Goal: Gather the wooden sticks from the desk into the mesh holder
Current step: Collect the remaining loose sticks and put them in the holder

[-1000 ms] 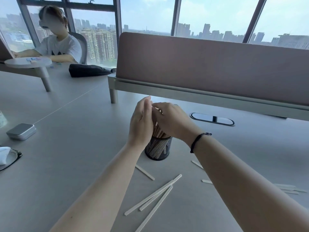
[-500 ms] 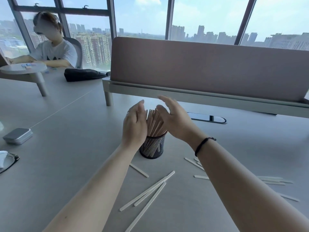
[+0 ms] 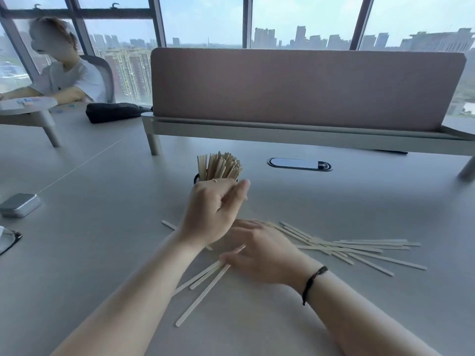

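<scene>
A bundle of wooden sticks stands upright in the black mesh holder, which my left hand mostly hides. My left hand hovers just in front of the holder, fingers loosely curled and holding nothing. My right hand, with a black band at the wrist, lies palm down on the desk, its fingertips touching the ends of three loose sticks. A spread pile of sticks lies to the right of that hand. One short stick pokes out to the left of my left wrist.
A pink divider panel on a raised shelf crosses the desk behind the holder. An oval cable port sits right of the holder. A metal tin and glasses lie at far left. A black pouch and a seated person are at back left.
Both hands have left the top of the stick bundle. My right hand dropped to the desk onto loose sticks; my left hand drew back and lower. The view shifted, showing more sticks at right.
</scene>
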### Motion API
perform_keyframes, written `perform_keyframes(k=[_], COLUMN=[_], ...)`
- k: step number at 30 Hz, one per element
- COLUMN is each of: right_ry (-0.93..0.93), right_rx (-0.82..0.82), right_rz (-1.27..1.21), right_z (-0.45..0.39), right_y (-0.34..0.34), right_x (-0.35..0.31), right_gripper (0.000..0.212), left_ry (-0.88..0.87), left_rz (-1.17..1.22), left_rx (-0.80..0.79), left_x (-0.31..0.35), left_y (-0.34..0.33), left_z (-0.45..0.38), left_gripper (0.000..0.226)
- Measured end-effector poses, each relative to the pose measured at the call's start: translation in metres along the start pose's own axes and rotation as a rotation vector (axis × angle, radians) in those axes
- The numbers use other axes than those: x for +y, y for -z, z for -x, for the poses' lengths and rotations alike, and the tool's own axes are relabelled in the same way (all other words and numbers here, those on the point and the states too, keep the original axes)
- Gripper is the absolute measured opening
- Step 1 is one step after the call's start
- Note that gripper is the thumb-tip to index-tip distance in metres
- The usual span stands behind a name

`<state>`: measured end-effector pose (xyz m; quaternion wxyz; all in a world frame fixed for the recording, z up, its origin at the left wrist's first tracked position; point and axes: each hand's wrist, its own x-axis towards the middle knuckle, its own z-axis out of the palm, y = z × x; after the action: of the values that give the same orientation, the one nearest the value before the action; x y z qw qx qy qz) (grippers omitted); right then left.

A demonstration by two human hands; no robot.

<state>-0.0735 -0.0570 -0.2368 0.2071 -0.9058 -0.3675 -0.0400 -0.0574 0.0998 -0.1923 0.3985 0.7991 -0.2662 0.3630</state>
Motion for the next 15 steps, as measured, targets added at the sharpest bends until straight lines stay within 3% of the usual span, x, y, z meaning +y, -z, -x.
perform_keyframes(k=[3,8,15], right_ry=[0.183,0.115,0.027], right_rx=[-0.041,-0.040,-0.001], right_rz=[0.037,0.035,-0.059], right_z=[-0.005,-0.008,0.005], right_y=[-0.025,-0.026,-0.010], right_x=[-0.028,-0.034,-0.005], right_gripper=[0.053,0.046,0.026], left_ry=[0.085,0.139,0.168], left_rz=[0.098,0.029,-0.011], left_rx=[-0.031,-0.263,-0.312], left_x=[0.003,-0.009,-0.015], left_y=[-0.008,-0.026,-0.031], left_z=[-0.001,0.017,0.023], left_gripper=[0.044,0.047,0.045])
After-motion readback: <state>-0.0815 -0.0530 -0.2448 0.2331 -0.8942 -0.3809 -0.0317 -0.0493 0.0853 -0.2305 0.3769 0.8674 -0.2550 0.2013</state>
